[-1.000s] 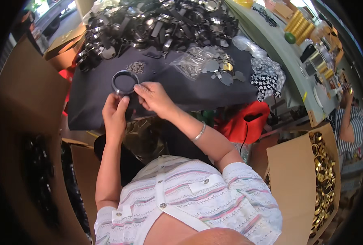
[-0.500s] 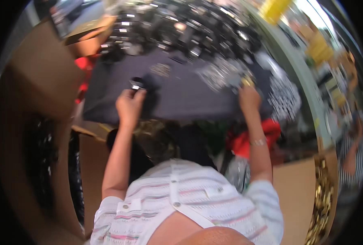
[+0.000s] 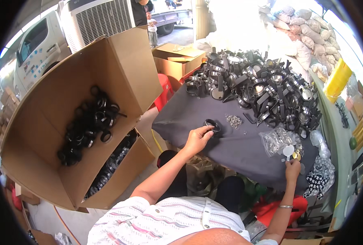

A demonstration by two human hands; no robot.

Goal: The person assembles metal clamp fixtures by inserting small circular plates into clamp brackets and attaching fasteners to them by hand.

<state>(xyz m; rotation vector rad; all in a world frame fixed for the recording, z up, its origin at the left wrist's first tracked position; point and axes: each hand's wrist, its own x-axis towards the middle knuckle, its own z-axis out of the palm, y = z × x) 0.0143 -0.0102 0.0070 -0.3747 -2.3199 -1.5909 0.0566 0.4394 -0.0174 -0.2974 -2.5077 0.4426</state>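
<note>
My left hand (image 3: 199, 140) pinches the edge of a black ring-shaped band (image 3: 212, 126) over the near left part of the dark-covered table (image 3: 177, 118). At the table's right, my right hand (image 3: 293, 169) is closed on a small gold disc (image 3: 297, 156); its fingertips partly hide the piece. A pale round disc (image 3: 288, 150) shows right beside those fingertips, and whether it is held too cannot be told. Just beyond lies a clear plastic bag (image 3: 277, 141) of small shiny parts. A little heap of tiny metal pieces (image 3: 233, 121) sits beyond the black band.
A large pile of black straps with round metal cases (image 3: 257, 83) covers the table's far side. To the left stands an open cardboard box (image 3: 38, 134) with black bands (image 3: 92, 122) inside. A red stool (image 3: 164, 87) is behind it. Patterned cloth (image 3: 321, 173) hangs at the right corner.
The view has swung left, bringing the cardboard box with bands into sight, and is sharper now. Both hands keep their pieces; the left still has the black band.
</note>
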